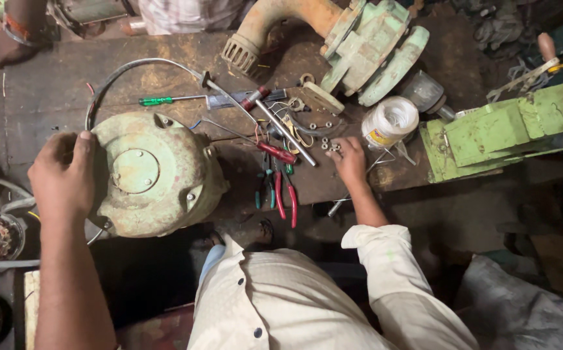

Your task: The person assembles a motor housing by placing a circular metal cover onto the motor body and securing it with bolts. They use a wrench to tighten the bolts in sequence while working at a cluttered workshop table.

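Grimy workbench [54, 91] | left hand [64, 175] gripping green motor housing [155, 172] | right hand [349, 159] fingering loose nuts [331, 146]

Repair workshop: grimy bench [48, 91], pliers [285, 194], pump housings [372, 45] (green, worn).

Wearing a cream button-up shirt [281, 298] with dark buttons, right sleeve [385, 249] rolled up near the pliers [285, 194], left arm bare.

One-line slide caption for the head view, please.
Left hand steadies a green motor housing while right hand reaches small nuts on the workbench.
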